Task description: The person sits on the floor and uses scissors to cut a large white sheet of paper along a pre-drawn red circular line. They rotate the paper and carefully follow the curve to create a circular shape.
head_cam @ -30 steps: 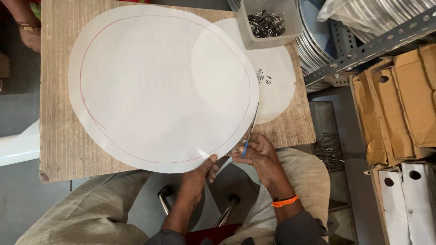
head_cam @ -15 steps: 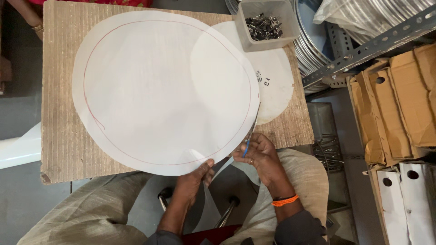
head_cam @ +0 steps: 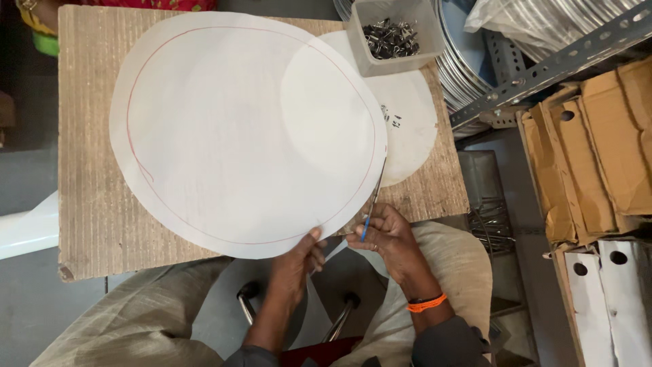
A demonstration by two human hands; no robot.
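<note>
A large white paper sheet [head_cam: 244, 129], roughly round with a red circle drawn just inside its rim, lies over a brown board table [head_cam: 85, 197]. My left hand [head_cam: 295, 261] pinches the sheet's near edge from below. My right hand [head_cam: 387, 238] holds blue-handled scissors [head_cam: 371, 204], their blades running along the sheet's right edge by the red line. An orange band is on my right wrist.
A smaller white disc [head_cam: 411, 122] lies under the sheet at the right. A grey bin of small metal parts [head_cam: 390, 34] stands at the table's far edge. Metal rings, a slotted angle bar [head_cam: 543, 68] and cardboard boxes [head_cam: 604, 149] crowd the right. Another person's arm [head_cam: 37, 20] shows top left.
The paper sheet has turned and shifted slightly to the right between my hands. The scissors stay at the sheet's right edge.
</note>
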